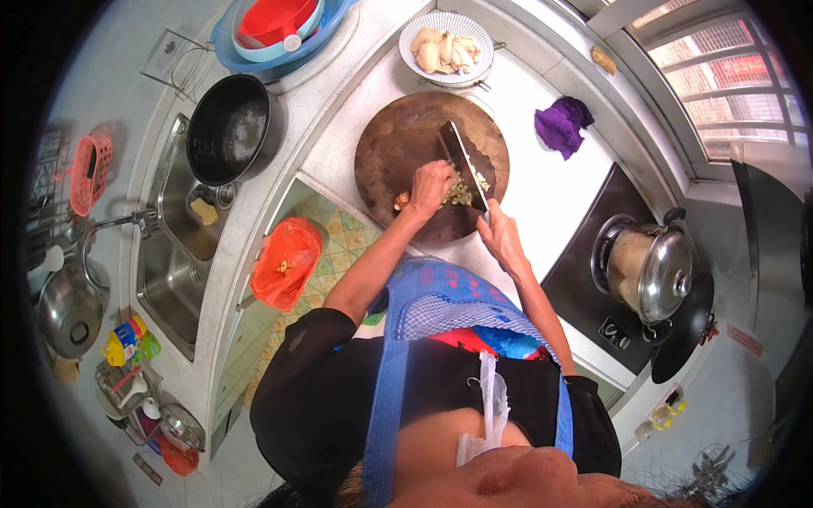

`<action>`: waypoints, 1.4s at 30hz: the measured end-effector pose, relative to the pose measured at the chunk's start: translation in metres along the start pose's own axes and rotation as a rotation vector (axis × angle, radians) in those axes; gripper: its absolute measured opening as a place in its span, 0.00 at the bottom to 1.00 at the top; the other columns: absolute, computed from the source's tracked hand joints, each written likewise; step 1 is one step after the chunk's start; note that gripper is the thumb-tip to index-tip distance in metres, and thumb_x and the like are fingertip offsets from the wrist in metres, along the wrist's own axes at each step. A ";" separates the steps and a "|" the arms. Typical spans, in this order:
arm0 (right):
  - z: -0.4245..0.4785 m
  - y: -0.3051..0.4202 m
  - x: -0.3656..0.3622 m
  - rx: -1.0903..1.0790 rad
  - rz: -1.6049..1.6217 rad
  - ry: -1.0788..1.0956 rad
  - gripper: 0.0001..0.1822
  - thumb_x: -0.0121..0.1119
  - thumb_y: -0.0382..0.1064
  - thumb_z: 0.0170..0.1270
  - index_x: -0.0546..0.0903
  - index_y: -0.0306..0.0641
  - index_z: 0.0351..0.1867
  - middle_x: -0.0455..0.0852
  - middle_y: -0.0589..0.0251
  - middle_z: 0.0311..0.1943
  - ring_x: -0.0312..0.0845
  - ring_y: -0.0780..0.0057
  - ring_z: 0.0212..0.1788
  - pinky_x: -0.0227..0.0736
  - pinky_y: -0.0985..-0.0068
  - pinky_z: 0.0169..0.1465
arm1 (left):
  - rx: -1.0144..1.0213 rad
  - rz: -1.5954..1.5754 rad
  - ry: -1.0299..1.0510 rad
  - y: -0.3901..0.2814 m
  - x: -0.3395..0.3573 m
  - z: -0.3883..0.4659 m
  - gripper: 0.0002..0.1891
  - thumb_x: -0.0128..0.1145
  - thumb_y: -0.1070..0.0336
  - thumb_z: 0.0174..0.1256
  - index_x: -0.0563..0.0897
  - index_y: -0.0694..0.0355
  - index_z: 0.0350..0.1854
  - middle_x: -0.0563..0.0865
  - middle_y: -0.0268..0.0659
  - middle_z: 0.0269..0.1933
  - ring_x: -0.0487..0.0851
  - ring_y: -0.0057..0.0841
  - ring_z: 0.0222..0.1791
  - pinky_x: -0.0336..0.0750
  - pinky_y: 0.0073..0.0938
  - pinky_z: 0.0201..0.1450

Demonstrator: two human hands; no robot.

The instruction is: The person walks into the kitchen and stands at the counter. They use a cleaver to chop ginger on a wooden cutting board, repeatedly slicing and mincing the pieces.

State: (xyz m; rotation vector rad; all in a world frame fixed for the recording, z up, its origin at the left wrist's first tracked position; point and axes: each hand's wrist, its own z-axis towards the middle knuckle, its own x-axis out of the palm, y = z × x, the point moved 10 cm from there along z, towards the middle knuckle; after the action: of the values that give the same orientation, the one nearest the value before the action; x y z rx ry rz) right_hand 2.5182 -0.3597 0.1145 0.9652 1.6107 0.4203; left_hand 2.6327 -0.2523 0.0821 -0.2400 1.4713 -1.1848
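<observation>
A round wooden chopping board [394, 136] lies on the white counter. My right hand [502, 235] is closed round the handle of a cleaver [467, 159], whose blade stands on edge over the board. Just left of the blade, my left hand [434, 184] has its fingers bent down at a pile of chopped pale pieces [458, 195]; whether it grips any of them is hidden. More pale bits [483, 183] lie right of the blade. A brown piece, perhaps ginger [401, 201], rests beside my left wrist.
Beyond the board, a striped plate [406, 47] holds raw-looking chicken pieces. A purple cloth [562, 126] lies to the right, near a stove [571, 254] with a lidded steel pot [654, 273]. To the left are a black pot [232, 130], a sink [171, 279] and a red bag-lined bin [289, 260].
</observation>
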 end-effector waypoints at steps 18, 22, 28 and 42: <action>-0.015 0.019 0.007 -0.057 0.079 -0.045 0.09 0.53 0.34 0.61 0.71 0.37 0.42 0.77 0.41 0.20 0.78 0.42 0.26 0.69 0.56 0.28 | 0.032 0.084 0.044 -0.007 -0.039 -0.014 0.06 0.62 0.69 0.49 0.85 0.62 0.30 0.83 0.40 0.31 0.81 0.39 0.36 0.73 0.35 0.39; -0.020 0.018 0.022 -0.116 0.045 -0.031 0.10 0.54 0.31 0.59 0.69 0.37 0.42 0.78 0.41 0.22 0.77 0.41 0.28 0.69 0.54 0.30 | 0.083 0.351 0.051 -0.032 -0.039 -0.033 0.08 0.67 0.65 0.44 0.84 0.59 0.28 0.81 0.35 0.31 0.77 0.34 0.38 0.69 0.36 0.42; -0.017 0.016 0.037 -0.130 -0.108 -0.052 0.11 0.54 0.30 0.58 0.66 0.37 0.40 0.78 0.41 0.23 0.76 0.38 0.28 0.68 0.51 0.30 | 0.088 0.375 0.046 -0.026 -0.023 -0.043 0.13 0.70 0.66 0.38 0.83 0.60 0.30 0.80 0.35 0.32 0.76 0.34 0.38 0.66 0.36 0.43; -0.030 0.012 -0.005 -0.027 0.069 -0.110 0.09 0.52 0.32 0.62 0.71 0.40 0.44 0.79 0.41 0.24 0.78 0.40 0.27 0.69 0.56 0.29 | 0.062 0.098 -0.063 -0.022 -0.003 -0.034 0.06 0.62 0.72 0.50 0.82 0.60 0.31 0.80 0.40 0.32 0.79 0.41 0.34 0.71 0.36 0.38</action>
State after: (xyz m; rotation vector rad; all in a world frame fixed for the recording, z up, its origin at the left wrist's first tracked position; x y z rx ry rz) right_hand 2.4946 -0.3498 0.1344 1.0092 1.4721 0.4277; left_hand 2.5950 -0.2421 0.0940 -0.1600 1.3738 -1.1318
